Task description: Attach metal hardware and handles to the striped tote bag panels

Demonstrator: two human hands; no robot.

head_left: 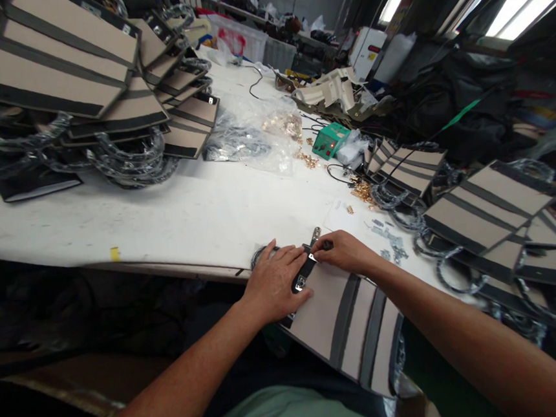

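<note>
A beige handbag with dark stripes [351, 328] lies at the near edge of the white table [201, 215], partly hanging over my lap. My left hand [274, 280] presses flat on its upper left part, beside a black strap with a metal clasp [302, 279]. My right hand [343, 251] is closed around a small dark tool, whose tip touches the strap's top end near a metal fitting [315, 234]. A plastic-wrapped chain handle [257, 256] peeks out from beneath my left hand.
Stacks of similar beige bags with wrapped chains fill the far left [76, 77] and the right side [493, 215]. Gold hardware [361, 191], silver parts [390, 241], a green device [329, 140] and clear plastic bags [252, 139] lie mid-table. Clutter lines the back.
</note>
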